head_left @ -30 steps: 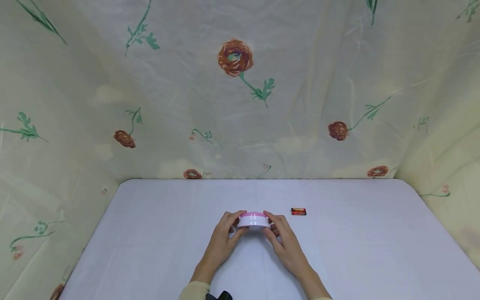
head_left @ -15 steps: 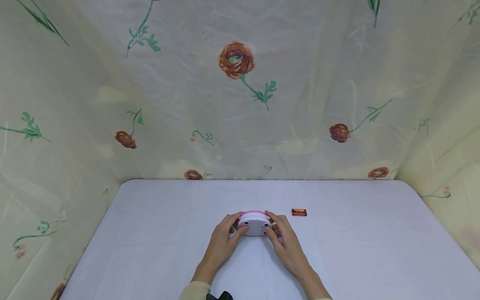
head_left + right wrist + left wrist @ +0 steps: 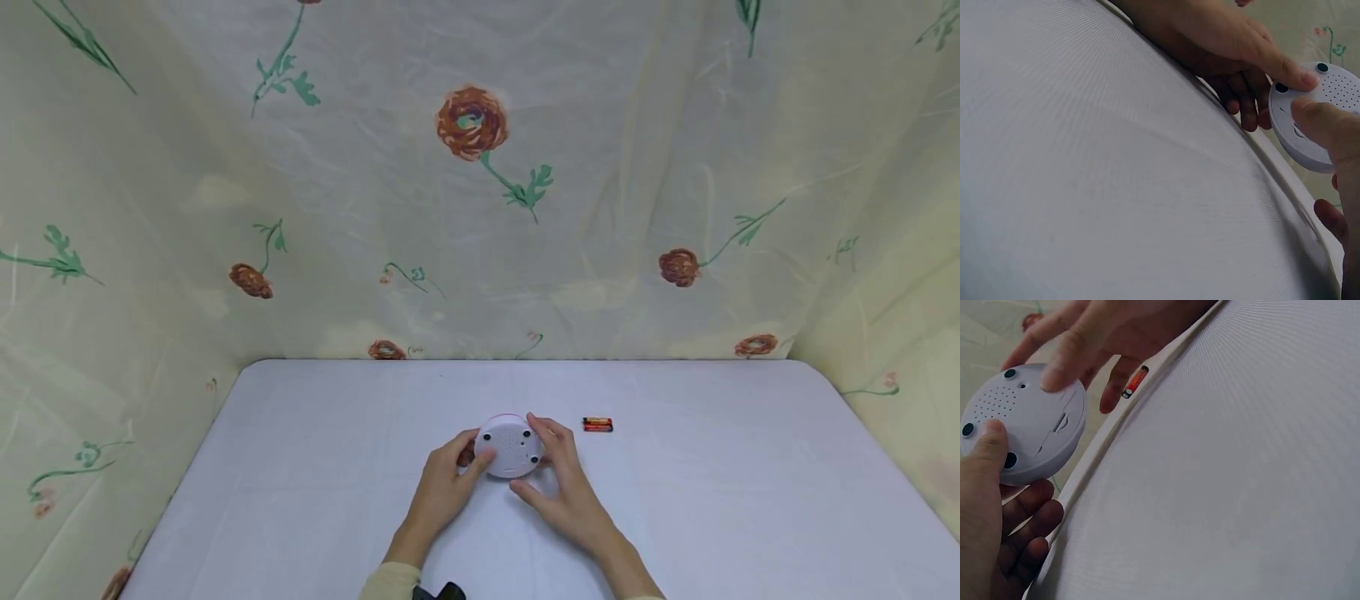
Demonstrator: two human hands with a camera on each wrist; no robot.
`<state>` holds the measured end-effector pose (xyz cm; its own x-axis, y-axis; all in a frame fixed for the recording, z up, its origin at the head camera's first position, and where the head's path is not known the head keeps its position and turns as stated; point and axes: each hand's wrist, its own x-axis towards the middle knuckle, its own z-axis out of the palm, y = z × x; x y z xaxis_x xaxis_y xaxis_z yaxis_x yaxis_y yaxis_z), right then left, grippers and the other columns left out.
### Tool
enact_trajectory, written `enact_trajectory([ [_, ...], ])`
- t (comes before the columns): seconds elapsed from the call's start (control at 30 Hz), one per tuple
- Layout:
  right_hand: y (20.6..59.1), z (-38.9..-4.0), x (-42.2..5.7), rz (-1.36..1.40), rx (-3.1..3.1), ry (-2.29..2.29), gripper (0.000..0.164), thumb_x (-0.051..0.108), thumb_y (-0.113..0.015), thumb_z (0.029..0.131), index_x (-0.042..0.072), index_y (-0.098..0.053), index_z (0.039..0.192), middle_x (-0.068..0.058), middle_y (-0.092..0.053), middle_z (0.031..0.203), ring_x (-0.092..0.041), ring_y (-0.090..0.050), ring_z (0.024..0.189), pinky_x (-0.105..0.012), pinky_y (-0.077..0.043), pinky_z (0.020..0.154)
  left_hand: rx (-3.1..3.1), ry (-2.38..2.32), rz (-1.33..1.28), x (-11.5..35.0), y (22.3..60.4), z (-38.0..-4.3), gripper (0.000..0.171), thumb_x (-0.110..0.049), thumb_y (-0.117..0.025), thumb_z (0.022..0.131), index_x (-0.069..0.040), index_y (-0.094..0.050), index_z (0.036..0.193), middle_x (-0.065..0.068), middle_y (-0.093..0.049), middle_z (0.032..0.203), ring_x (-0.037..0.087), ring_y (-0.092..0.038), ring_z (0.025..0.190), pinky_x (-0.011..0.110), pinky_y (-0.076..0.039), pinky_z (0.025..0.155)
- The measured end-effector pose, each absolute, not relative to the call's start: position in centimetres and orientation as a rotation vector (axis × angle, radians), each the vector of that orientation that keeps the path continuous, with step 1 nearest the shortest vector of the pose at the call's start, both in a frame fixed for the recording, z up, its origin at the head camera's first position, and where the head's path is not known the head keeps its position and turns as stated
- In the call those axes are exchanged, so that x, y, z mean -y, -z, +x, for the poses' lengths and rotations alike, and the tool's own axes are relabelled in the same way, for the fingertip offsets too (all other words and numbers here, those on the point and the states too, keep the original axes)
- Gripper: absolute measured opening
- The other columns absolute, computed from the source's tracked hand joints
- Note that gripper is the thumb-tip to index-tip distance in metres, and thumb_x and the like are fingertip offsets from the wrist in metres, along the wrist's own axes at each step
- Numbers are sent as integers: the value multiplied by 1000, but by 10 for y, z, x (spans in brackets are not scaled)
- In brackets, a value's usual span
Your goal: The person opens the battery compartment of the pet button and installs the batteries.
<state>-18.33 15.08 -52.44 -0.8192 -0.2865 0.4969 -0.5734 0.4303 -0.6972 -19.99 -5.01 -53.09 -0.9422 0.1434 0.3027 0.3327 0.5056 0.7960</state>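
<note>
A round white device with a pink edge is tilted so its underside faces me. In the left wrist view, this underside shows dark round feet, a patch of small holes and a cover with a latch. My left hand grips its left side, thumb on the underside and fingers behind. My right hand has its fingertips at the right rim. Its thumb is lifted, overlapping the cover in the right wrist view and below the lower edge in the head view.
Two red and black batteries lie side by side on the white table, right of the device. A flower-patterned curtain hangs behind the table and along both sides. A dark object shows by the left sleeve.
The device has tipped from its side view until its underside faces me. My right thumb has come off it and moved down and left, while the left hand keeps its grip. The batteries stay put.
</note>
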Motion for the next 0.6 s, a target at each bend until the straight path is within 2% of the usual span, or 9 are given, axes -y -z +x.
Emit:
enact_trajectory([
  [0.17,528,-184,-152,772,2426,-1330,97,19,-81,73,13,-23,150,-7,-30,144,-12,-40,123,-22,-43,89,2565,1414,-407,49,530,-198,43,-51,-54,90,-17,-66,114,-9,-65,82,1,-55,73,21,-45,70],
  [0.47,527,-181,-154,776,2456,-1327,97,15,-81,73,10,-21,150,-8,-32,143,-10,-39,119,-20,-44,84,2581,1395,-444,49,533,-197,42,-50,-55,90,-17,-68,110,-11,-62,76,1,-50,69,19,-42,66],
  [0.6,526,-181,-154,779,2464,-1316,96,18,-79,75,13,-21,151,-8,-33,142,-10,-39,119,-20,-43,86,2599,1409,-452,50,532,-198,43,-52,-55,90,-17,-69,110,-11,-61,75,2,-50,68,19,-41,64],
])
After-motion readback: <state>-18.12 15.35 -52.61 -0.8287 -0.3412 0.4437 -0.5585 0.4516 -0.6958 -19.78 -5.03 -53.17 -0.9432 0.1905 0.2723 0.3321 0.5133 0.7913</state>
